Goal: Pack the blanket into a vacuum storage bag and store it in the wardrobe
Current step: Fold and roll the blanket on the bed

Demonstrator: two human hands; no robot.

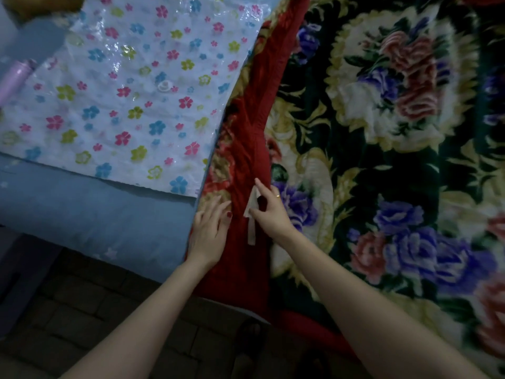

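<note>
Vacuum storage bag (128,86): clear plastic printed with pink, blue and green flowers, lying flat on the blue bed sheet (82,214) at far left. Nothing visible inside it. Round white valve (164,85) sits near its middle. A lilac cylinder (16,77) lies at the bag's left edge, blurred.

Blanket (382,132): thick, dark floral pile with a red border (246,138), spread over the right of the scene, its border edge just beside the bag's right side and overlapping it slightly.

Left hand (209,231): fingers straight and spread, palm down, resting flat on the red border at the near edge.

Right hand (269,212): thumb and fingers pinch a pale fabric label (252,214) attached to the border; a ring shows on one finger. Both forearms reach in from the near side.

Dark tiled floor (82,324) lies below the bed edge.
</note>
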